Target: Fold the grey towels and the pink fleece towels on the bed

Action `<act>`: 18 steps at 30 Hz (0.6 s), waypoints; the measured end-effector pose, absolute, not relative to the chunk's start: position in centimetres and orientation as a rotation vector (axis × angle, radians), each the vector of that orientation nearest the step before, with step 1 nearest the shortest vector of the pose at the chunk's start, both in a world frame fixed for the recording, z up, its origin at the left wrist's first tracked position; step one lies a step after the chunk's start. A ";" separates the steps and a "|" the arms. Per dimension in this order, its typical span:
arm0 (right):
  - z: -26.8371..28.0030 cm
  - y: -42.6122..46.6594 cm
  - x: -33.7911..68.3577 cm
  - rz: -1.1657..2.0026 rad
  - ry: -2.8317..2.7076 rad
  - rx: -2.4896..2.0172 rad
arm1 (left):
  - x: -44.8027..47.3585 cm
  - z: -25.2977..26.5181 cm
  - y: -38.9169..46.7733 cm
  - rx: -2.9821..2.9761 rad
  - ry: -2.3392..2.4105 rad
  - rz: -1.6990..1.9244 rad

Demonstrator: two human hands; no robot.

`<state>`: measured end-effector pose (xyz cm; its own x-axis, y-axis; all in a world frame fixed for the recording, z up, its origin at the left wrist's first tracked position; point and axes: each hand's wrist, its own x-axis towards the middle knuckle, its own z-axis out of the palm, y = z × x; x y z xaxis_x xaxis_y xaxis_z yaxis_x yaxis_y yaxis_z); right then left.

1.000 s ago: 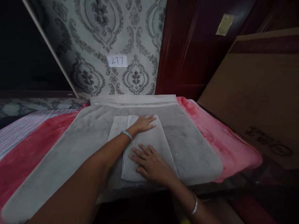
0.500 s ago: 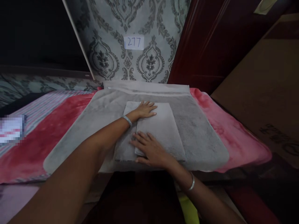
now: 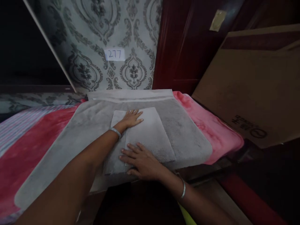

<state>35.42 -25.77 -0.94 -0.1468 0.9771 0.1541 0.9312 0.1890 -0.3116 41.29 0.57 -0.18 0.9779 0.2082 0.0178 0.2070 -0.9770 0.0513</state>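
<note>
A light grey folded cloth (image 3: 147, 131), which looks like a towel, lies in the middle of a larger grey plush mat (image 3: 185, 134). My left hand (image 3: 132, 119) rests flat on its far part, fingers spread. Lower down, my right hand (image 3: 142, 161) lies on the near left part of the cloth, palm down with the fingers apart. Nothing is gripped by either hand. A bracelet circles each wrist. What lies under my palms is hidden.
Red and pink blankets (image 3: 211, 134) show on both sides beneath the mat, with a striped cloth (image 3: 18, 122) at the left. Behind stand a patterned wall with a paper label (image 3: 114, 54), a dark screen (image 3: 28, 47), a dark red door (image 3: 180, 43) and a large cardboard box (image 3: 257, 84).
The camera view has turned to the right, so everything sits further left in the picture. Both hands stay spread on the folded cloth, with little visible movement across it.
</note>
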 end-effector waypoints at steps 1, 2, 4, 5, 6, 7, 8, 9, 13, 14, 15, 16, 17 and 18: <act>-0.7 -26.2 35.7 0.214 -2.137 -1.790 | 41.3 0.2 0.4 3.093 0.341 0.002; -0.4 -26.7 36.2 0.211 -2.109 -1.790 | 41.5 0.6 0.1 3.113 0.350 -0.021; 0.1 -27.8 37.7 0.155 -2.002 -1.871 | 42.1 1.6 -0.8 3.153 0.300 -0.016; 0.3 -28.3 38.5 0.109 -1.934 -1.939 | 42.5 2.1 -1.5 3.167 0.229 0.011; 0.4 -28.8 39.4 0.066 -1.875 -2.007 | 43.1 2.6 -2.3 3.171 0.128 0.046; 0.4 -29.1 40.3 0.034 -1.837 -2.062 | 43.8 2.9 -3.1 3.166 0.020 0.072; 0.3 -29.4 41.0 0.019 -1.822 -2.100 | 44.6 3.0 -4.0 3.153 -0.072 0.078; 0.1 -29.5 41.6 0.019 -1.829 -2.121 | 45.3 3.1 -4.8 3.138 -0.134 0.069; -1.3 -29.6 42.4 0.071 -1.895 -2.136 | 47.4 1.8 -6.7 3.110 -0.097 0.034; -1.7 -29.6 42.4 0.076 -1.900 -2.135 | 47.6 1.3 -6.8 3.106 -0.070 0.040; -2.0 -29.6 42.4 0.076 -1.902 -2.134 | 47.7 0.8 -6.8 3.102 -0.054 0.050; -2.2 -29.6 42.3 0.073 -1.902 -2.131 | 47.8 0.4 -6.8 3.098 -0.051 0.060; -2.4 -29.6 42.3 0.069 -1.898 -2.126 | 47.8 0.1 -6.6 3.096 -0.056 0.068; -2.5 -29.7 42.3 0.069 -1.895 -2.118 | 47.7 -0.2 -6.5 3.093 -0.060 0.074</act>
